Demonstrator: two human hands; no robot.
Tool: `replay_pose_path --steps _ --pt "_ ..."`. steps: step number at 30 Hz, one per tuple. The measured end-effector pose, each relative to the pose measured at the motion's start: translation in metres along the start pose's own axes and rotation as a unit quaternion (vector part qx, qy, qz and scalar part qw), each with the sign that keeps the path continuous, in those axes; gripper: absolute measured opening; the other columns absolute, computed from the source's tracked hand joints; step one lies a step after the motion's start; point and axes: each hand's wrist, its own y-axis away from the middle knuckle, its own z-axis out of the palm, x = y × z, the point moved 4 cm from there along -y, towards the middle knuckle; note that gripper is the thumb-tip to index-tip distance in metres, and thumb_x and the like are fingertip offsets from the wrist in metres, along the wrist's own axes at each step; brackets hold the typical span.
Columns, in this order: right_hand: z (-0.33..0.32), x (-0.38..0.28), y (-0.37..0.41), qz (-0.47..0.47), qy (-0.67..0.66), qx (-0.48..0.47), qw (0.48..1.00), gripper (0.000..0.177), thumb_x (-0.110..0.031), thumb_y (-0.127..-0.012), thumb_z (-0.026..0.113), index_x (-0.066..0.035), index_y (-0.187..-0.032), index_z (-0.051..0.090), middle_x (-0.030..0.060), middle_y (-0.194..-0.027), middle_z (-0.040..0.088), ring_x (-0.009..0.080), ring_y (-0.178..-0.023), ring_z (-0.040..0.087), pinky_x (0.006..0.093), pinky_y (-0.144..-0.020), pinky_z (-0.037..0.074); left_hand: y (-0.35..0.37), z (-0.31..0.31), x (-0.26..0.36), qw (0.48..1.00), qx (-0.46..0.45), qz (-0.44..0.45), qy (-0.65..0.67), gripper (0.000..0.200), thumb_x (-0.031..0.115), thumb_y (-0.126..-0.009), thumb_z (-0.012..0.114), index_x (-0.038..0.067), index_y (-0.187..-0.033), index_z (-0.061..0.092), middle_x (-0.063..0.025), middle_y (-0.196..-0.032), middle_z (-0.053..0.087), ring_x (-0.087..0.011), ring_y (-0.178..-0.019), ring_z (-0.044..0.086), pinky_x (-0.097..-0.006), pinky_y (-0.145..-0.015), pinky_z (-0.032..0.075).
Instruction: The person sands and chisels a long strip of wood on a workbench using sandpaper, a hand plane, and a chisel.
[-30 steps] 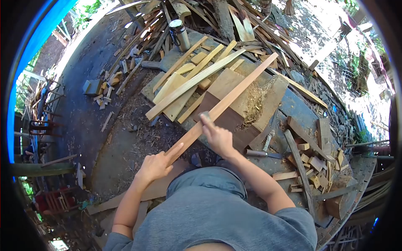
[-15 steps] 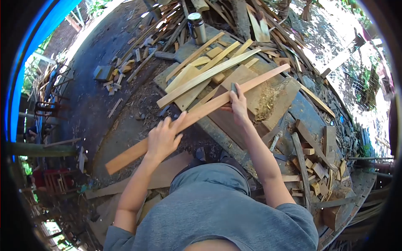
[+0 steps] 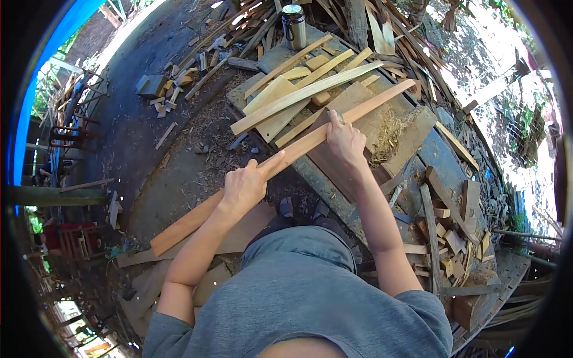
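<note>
Running slantwise from lower left to upper right of the frame, the strip (image 3: 304, 144) crosses in front of the person, its upper end over the table (image 3: 439, 149). The left hand (image 3: 245, 186) wraps around it just left of centre, fingers closed on the wood and the index finger laid along it. The right hand (image 3: 347, 143) touches it farther up, fingers bent over it; whether they pinch the strip itself or something small against it, I cannot tell.

Long, slim and of bare wood, the strip looks light and stiff, with perhaps slight flex, and hardly fragile. Its smooth-looking faces may slide a little under dry fingers, and the edges could splinter. The best hold is probably near the middle, across both long edges, with a second hand farther along to steady the swing of the ends.
</note>
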Motion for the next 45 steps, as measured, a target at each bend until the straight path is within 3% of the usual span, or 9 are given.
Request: replay_pose_path --steps 10,15,19,23,27,33,35,39,45 --pt "0.008 -0.010 0.031 0.061 -0.151 0.028 0.986 0.049 -0.040 -0.100 0.037 -0.029 -0.148 0.032 0.0281 -0.086 0.068 0.0488 -0.082 0.065 0.0566 -0.074 0.052 -0.003 -0.005 0.000 0.999 0.020 0.026 -0.021 0.081 0.004 -0.080 0.063 0.042 -0.147 0.037 -0.0133 -0.079 0.059 -0.0322 -0.063 0.067 -0.0435 -0.057 0.055" --pt "-0.007 -0.067 0.097 -0.123 -0.156 -0.015 0.980 0.047 -0.036 -0.098 0.043 -0.032 -0.145 0.037 0.0231 -0.071 0.066 0.0440 -0.065 0.065 0.0545 -0.061 0.052 -0.005 -0.004 -0.004 0.999 0.021 0.040 -0.026 0.081 0.004 -0.080 0.063 0.039 -0.148 0.036 -0.0138 -0.079 0.061 -0.0332 -0.064 0.068 -0.0436 -0.056 0.055" --pt "0.003 -0.002 0.030 0.006 -0.076 0.051 0.996 0.042 -0.039 -0.099 0.042 -0.034 -0.141 0.043 0.0213 -0.076 0.068 0.0407 -0.068 0.067 0.0518 -0.063 0.054 -0.002 -0.002 -0.001 0.998 0.016 0.061 -0.022 0.082 0.004 -0.080 0.062 0.039 -0.148 0.036 -0.0140 -0.078 0.061 -0.0337 -0.064 0.068 -0.0438 -0.056 0.055" --pt "0.009 0.001 0.030 0.023 -0.070 0.078 0.994 0.042 -0.036 -0.099 0.042 -0.029 -0.140 0.044 0.0216 -0.080 0.069 0.0402 -0.069 0.068 0.0508 -0.062 0.055 0.003 0.006 -0.004 0.999 0.011 0.041 -0.025 0.081 0.008 -0.077 0.067 0.026 -0.150 0.034 -0.0155 -0.081 0.064 -0.0343 -0.066 0.068 -0.0445 -0.059 0.056" --pt "0.005 -0.069 0.114 -0.164 -0.122 0.029 0.978 0.050 -0.034 -0.094 0.052 -0.033 -0.143 0.043 0.0179 -0.064 0.065 0.0357 -0.054 0.065 0.0496 -0.052 0.053 0.004 0.026 -0.021 0.999 -0.030 -0.004 -0.037 0.081 0.014 -0.075 0.072 0.004 -0.146 0.035 -0.0174 -0.088 0.067 -0.0355 -0.071 0.069 -0.0453 -0.062 0.056" --pt "0.001 0.014 0.026 0.008 -0.004 0.034 0.999 0.041 -0.037 -0.100 0.041 -0.034 -0.141 0.040 0.0194 -0.070 0.067 0.0372 -0.060 0.067 0.0491 -0.051 0.053 0.013 0.022 -0.018 1.000 -0.017 -0.008 -0.001 0.073 0.015 -0.076 0.072 -0.001 -0.139 0.041 -0.0187 -0.089 0.068 -0.0363 -0.073 0.069 -0.0454 -0.064 0.057" --pt "0.024 0.033 0.016 -0.026 -0.012 0.144 0.989 0.045 -0.037 -0.096 0.049 -0.032 -0.140 0.044 0.0160 -0.060 0.064 0.0366 -0.052 0.064 0.0488 -0.045 0.051 0.012 0.021 -0.020 1.000 -0.020 -0.007 -0.003 0.072 0.015 -0.076 0.072 -0.002 -0.139 0.041 -0.0189 -0.089 0.068 -0.0363 -0.073 0.069 -0.0452 -0.065 0.057" --pt "0.006 -0.054 0.084 -0.102 -0.056 -0.006 0.993 0.048 -0.035 -0.097 0.049 -0.030 -0.144 0.041 0.0154 -0.066 0.067 0.0363 -0.058 0.066 0.0491 -0.052 0.053 0.003 0.022 -0.029 1.000 0.004 -0.006 -0.026 0.070 0.018 -0.077 0.070 -0.007 -0.137 0.042 -0.0177 -0.085 0.069 -0.0340 -0.069 0.070 -0.0426 -0.062 0.058" --pt "-0.002 -0.068 0.097 -0.171 -0.037 0.027 0.984 0.048 -0.033 -0.095 0.053 -0.034 -0.143 0.042 0.0153 -0.064 0.066 0.0313 -0.053 0.066 0.0459 -0.046 0.051 0.004 0.014 -0.030 1.000 -0.002 -0.007 0.002 0.081 0.018 -0.076 0.072 -0.007 -0.142 0.034 -0.0197 -0.086 0.069 -0.0349 -0.068 0.070 -0.0436 -0.063 0.058"
